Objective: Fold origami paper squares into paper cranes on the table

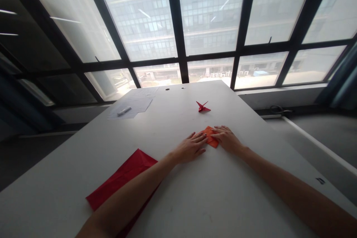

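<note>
Small and bright orange, the paper (212, 142) lies flat on the counter (223, 186), folded to an angular shape, one corner pointing nearward, partly covered by the left fingers (198, 138) and right fingers (219, 135).

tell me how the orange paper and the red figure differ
The orange paper lies flat, while the red figure has thin points sticking up. The left hand and right hand touch the orange paper; neither touches the red figure. The orange paper is nearer the person than the red figure. Both rest on the white table.
</note>
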Motion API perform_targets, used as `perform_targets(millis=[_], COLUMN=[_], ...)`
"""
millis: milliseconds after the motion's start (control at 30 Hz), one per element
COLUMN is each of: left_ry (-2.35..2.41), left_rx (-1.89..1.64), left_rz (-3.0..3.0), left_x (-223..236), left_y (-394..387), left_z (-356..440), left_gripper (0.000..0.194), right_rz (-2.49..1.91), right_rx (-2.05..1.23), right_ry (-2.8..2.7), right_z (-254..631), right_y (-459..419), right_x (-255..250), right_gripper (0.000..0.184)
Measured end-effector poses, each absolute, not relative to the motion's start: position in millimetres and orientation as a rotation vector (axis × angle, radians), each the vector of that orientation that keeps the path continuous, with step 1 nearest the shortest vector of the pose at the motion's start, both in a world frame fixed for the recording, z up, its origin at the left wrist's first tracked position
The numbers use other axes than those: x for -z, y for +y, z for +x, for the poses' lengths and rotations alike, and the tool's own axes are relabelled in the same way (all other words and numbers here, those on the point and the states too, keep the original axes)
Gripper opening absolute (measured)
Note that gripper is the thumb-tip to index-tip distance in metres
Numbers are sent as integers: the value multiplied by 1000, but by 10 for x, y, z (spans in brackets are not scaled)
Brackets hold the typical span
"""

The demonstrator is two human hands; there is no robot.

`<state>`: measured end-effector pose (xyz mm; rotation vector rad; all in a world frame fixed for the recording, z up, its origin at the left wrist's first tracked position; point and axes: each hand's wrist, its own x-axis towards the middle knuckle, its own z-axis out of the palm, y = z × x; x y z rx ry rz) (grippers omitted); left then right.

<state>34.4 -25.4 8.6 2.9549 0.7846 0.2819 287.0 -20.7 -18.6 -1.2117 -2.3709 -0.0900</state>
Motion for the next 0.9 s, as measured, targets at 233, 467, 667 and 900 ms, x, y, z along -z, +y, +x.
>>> perform_targets(millis=[233,467,667,900], left_ry=[649,756,877,881], left_rx=[-341,-400,-230,-165], left_rz=[2955,2954,2920,2887], left_x=[-125,-143,-46,21], left_y=[-237,-266,-259,-230], left_z=[348,375,385,365], left_gripper=[51,48,64,66], right_rz=[-1181,-1131,-1085,-975], right_rx=[108,10,-5,-44], right_ry=[-2349,-2410,-2452,-2452], right_z=[2907,2889,2837,2772], right_y=[-192,-214,-267,-415], right_x=[150,114,64,-32], right_gripper=[26,26,23,26])
